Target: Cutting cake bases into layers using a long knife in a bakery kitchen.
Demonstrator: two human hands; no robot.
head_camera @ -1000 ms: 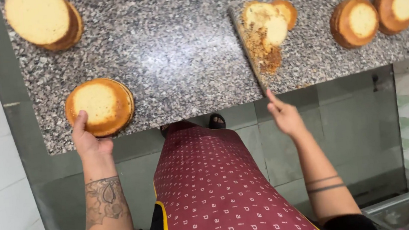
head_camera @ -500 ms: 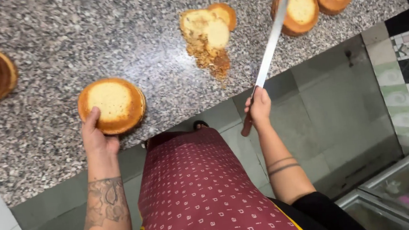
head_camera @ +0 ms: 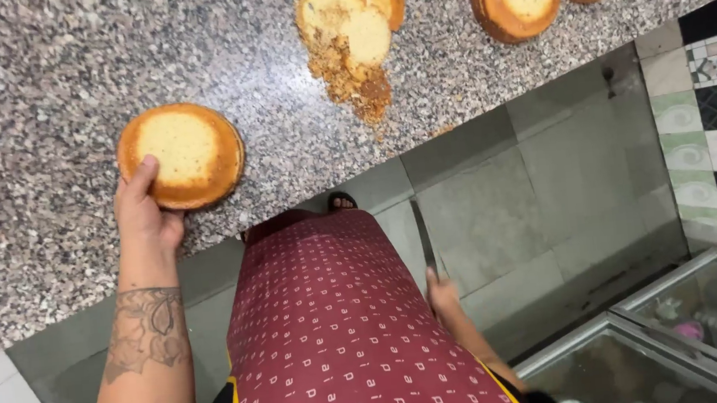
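The right hand (head_camera: 443, 294) has dropped from the counter, gripping the long steel knife (head_camera: 424, 241) beside the apron, blade clear. The left hand (head_camera: 145, 209) presses fingers onto the round golden sponge cake (head_camera: 183, 153) at ten o'clock, steadying it.

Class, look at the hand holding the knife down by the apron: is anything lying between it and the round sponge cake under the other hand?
Only the maroon apron separates the right hand from the round sponge cake.
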